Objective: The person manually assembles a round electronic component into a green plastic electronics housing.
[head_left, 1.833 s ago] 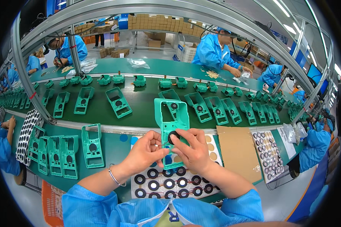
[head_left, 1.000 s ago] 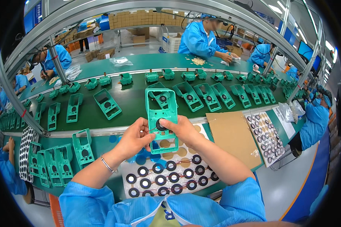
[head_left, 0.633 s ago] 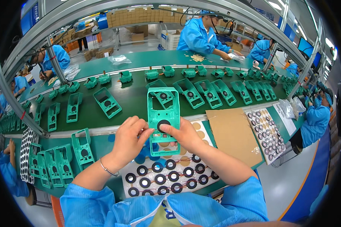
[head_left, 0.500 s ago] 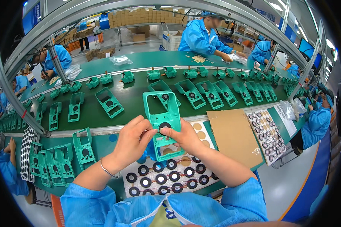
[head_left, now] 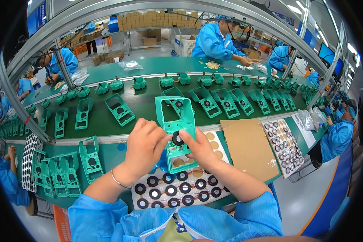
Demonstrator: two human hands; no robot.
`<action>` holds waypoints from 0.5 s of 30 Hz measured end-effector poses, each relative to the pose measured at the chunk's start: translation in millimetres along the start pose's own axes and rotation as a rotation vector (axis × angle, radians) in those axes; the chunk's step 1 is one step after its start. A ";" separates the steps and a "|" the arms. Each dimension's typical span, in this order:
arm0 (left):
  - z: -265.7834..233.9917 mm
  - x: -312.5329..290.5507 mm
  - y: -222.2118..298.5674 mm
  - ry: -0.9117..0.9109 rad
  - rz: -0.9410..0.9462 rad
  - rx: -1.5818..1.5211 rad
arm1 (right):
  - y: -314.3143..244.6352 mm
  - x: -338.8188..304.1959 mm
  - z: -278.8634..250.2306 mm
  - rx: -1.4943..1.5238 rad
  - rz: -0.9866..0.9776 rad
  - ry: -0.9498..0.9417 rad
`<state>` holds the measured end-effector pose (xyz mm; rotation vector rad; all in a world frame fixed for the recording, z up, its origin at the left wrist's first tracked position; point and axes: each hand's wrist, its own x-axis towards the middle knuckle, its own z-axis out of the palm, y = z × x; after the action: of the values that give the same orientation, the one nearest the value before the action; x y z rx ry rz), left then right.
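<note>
In front of my chest I hold up a green plastic housing (head_left: pixel 171 159), tilted, with a large window in its upper half. A round black speaker-like disc (head_left: pixel 177 138) with a paler centre sits in its lower half. My right hand (head_left: pixel 201 149) grips the housing's right side, its thumb over the front at the disc's upper edge. At the left side, my left hand (head_left: pixel 145 143) is closed, its thumb tip beside the disc; whatever its fingers pinch is hidden. Below lies a white sheet (head_left: pixel 165 189) with rows of black ring-shaped discs (head_left: pixel 185 187) and thin red wires.
Several green housings (head_left: pixel 92 161) lean at left on the bench. A cardboard sheet (head_left: pixel 248 147) and a board of small round parts (head_left: pixel 284 145) lie at right. Beyond runs a dark green belt (head_left: pixel 149 109) with more housings and small green parts. A co-worker (head_left: pixel 215 40) sits opposite.
My right thumb has shifted up off the disc's face, so more of the disc shows. The housing has moved slightly right, and my left fingers have risen a little. The co-worker opposite has moved their hands.
</note>
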<state>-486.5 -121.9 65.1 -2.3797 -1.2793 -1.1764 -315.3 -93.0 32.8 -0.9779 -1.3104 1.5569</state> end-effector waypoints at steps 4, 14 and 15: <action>9.9 -2.7 4.8 0.186 -0.020 -0.109 | 3.3 -2.1 7.9 -0.030 -0.099 -0.002; 10.2 -0.5 0.5 0.194 -0.077 -0.103 | -5.8 -10.1 22.1 0.050 -0.128 0.095; 11.3 -2.0 1.1 0.204 -0.333 -0.583 | -1.9 -8.0 18.9 0.049 -0.135 0.095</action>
<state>-480.0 -118.2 56.4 -2.3576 -1.4514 -2.0798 -330.1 -106.4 37.7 -0.9030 -1.2409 1.4160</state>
